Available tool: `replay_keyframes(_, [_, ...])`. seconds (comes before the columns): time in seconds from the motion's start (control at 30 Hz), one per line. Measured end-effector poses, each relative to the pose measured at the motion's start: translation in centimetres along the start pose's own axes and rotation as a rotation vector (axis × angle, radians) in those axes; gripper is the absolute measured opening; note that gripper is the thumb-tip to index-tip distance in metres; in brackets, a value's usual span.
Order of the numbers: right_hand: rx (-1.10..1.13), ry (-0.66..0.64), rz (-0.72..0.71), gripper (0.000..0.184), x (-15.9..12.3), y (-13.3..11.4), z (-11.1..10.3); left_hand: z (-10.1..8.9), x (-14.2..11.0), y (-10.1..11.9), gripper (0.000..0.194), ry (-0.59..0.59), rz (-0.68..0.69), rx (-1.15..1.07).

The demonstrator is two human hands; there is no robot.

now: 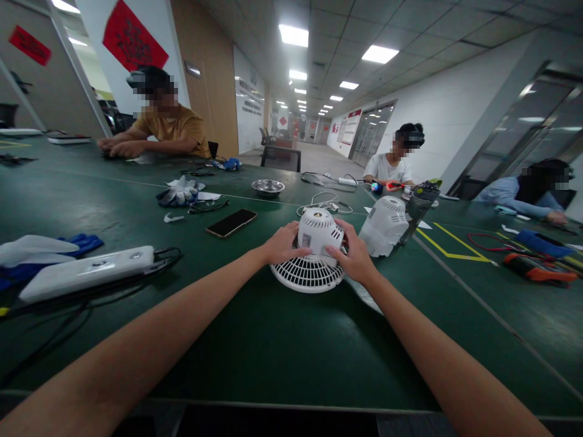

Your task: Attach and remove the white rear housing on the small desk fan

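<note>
Here, my left hand (286,243) and right hand (356,254) grip the white domed plastic housing (317,229) between them, above a round white grille (308,277).

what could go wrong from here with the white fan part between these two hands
If the left hand or right hand loosens, the tapered white plastic housing with its round slatted white grille might tip. The separate vented white plastic casing standing beside the right hand could get knocked over. The thin white cable looped just behind might snag.
</note>
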State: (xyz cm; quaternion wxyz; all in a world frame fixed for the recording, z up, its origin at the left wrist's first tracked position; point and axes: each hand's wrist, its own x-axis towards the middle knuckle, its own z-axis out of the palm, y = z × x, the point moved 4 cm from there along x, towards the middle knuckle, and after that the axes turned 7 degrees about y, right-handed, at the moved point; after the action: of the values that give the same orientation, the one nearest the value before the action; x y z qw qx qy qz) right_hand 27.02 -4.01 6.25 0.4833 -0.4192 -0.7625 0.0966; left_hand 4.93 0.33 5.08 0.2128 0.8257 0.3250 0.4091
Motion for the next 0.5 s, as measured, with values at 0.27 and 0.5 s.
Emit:
replay_keyframes(0.27, [-0.003,-0.025,-0.009,0.071,0.25,0.31,0.02,-0.05,0.14,-0.07,0.062,0.012,-0.027,-0.059])
replay_keyframes(0.5, [-0.014,-0.031,-0.034,0.073,0.18,-0.04,-0.01,-0.20,0.09,0.43,0.063,0.021,-0.086,-0.110])
